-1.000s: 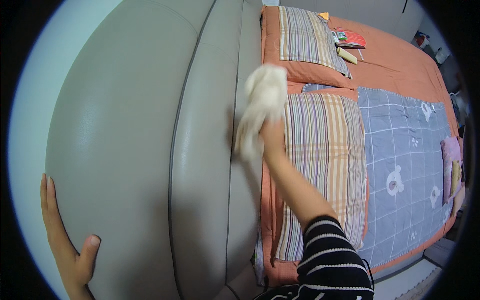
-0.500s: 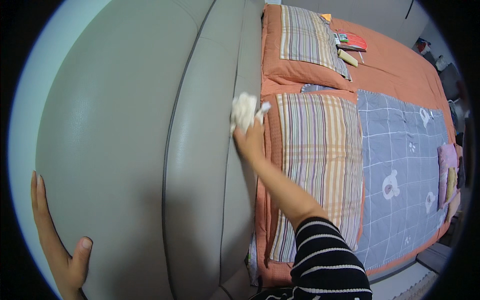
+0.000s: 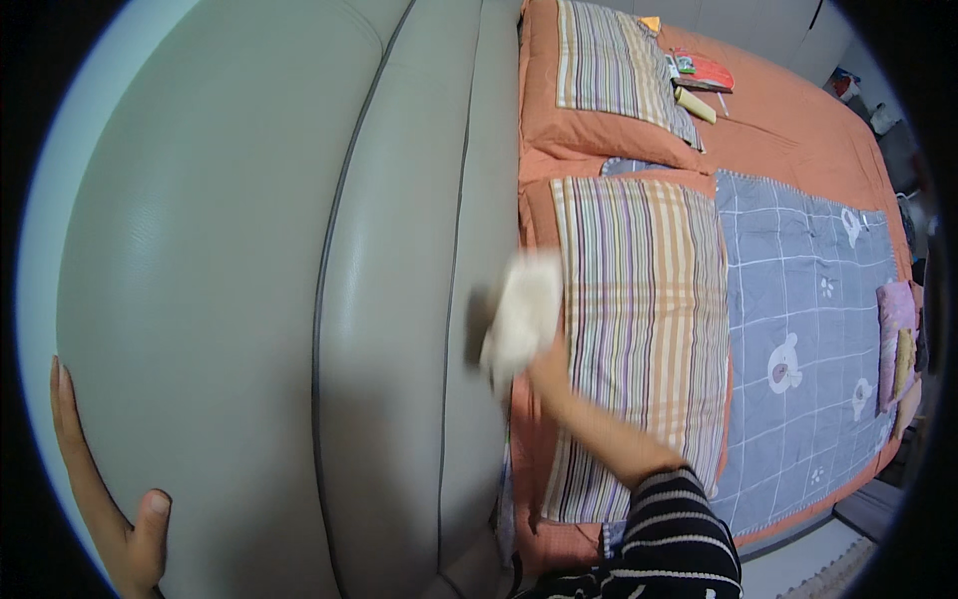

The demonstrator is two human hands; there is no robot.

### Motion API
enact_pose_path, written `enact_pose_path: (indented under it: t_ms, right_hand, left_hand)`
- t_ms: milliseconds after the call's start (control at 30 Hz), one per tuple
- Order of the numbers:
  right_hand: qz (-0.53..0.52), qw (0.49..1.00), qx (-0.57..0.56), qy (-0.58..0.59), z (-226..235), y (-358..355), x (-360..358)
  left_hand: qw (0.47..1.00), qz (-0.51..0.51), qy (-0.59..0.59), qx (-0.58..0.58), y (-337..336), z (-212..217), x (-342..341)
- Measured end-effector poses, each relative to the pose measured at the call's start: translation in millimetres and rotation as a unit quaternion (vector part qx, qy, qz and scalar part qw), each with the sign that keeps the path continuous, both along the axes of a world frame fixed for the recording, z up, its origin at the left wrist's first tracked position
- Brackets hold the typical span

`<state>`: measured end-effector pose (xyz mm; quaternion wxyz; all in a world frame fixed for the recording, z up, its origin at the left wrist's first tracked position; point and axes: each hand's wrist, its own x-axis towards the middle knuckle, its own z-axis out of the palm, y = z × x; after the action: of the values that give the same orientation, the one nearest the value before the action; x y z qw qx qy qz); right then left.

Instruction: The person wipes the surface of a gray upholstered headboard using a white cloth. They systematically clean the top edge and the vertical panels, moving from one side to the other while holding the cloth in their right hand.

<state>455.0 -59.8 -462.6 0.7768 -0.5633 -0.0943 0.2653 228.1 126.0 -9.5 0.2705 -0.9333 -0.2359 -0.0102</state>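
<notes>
A cream cloth (image 3: 526, 309), blurred by motion, is gripped in my right hand (image 3: 549, 371), at the border between the grey padded headboard (image 3: 220, 250) and the near pillow. Whether the cloth touches the headboard at this instant I cannot tell. Fingers stretched and thumb apart, my left hand (image 3: 115, 509) rests along the headboard's outer edge beside the white wall, holding nothing. Under my right forearm lies the near pillow with its striped pillow towel (image 3: 639, 299). A second striped pillow towel (image 3: 614, 60) covers the far pillow.
Right of the pillows, a grey checked quilt (image 3: 798, 299) with white bears lies on the orange bedsheet (image 3: 788, 120). A red fan-shaped item (image 3: 711, 73) and a pale yellow cylinder (image 3: 696, 105) are by the far pillow. A folded pink cloth (image 3: 895, 324) is at the right edge.
My right hand has drawn the cloth nearer to me and slightly right, off the headboard's inner strip toward the near pillow. My left hand stays at the edge; the view has shifted slightly.
</notes>
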Motion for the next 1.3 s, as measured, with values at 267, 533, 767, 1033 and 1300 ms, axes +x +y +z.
enact_pose_path:
  t_ms: [267,533,767,1033,1300]
  right_hand:
    - [-0.076,0.962,-0.249,-0.087,-68.2,119.5,219.0]
    - [-0.116,0.942,-0.316,0.003,-102.8,40.0,15.6]
    - [0.029,0.954,-0.280,0.104,-36.1,-57.8,-218.9]
    - [-0.019,0.983,0.006,-0.181,139.1,39.4,-35.3]
    - [-0.126,0.884,-0.278,-0.355,219.3,125.5,33.8]
  left_hand:
    - [1.000,-0.001,0.013,0.009,1.7,1.4,7.3]
    - [1.000,-0.019,0.008,-0.014,1.2,-4.9,18.3]
    - [0.999,-0.023,-0.042,-0.004,-13.4,-6.8,13.4]
    - [0.997,-0.021,-0.066,-0.041,-26.0,6.2,20.8]
    - [0.992,-0.045,-0.090,-0.076,-32.2,8.0,26.6]
